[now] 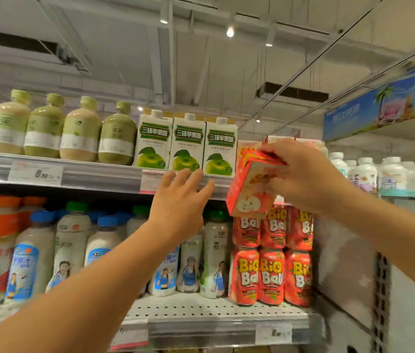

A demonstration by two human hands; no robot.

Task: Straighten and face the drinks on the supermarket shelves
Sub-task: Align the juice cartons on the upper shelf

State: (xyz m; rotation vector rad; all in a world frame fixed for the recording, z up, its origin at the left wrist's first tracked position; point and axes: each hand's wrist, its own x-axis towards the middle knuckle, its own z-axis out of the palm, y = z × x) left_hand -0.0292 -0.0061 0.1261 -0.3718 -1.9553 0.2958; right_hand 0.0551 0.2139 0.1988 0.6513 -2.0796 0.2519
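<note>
Upper grey metal shelf (94, 171): five round-bodied bottles with pale green caps (79, 129), contents green or beige, stood in a row at left; beside them three white cartons printed with green apples (187, 143), faces forward, touching side to side.

Right hand (300, 174): gripped a red-and-pink drink carton with an apple picture (248, 192), fingers curled over its top end. The carton was tilted, top leaning right, held in the air just in front of the upper shelf's right end, beside the green-apple cartons. More of the same cartons possibly stood behind it; blur made this uncertain.

Left hand (181, 197): open, fingers spread and loosely extended, raised near the upper shelf's front edge below the green-apple cartons, holding nothing.

Lower perforated white shelf (201, 309): tall white bottles with blue and green caps (66, 248) at left and centre; red "Big Ball" cans stacked two high (270, 273) at right, below the held carton.
</note>
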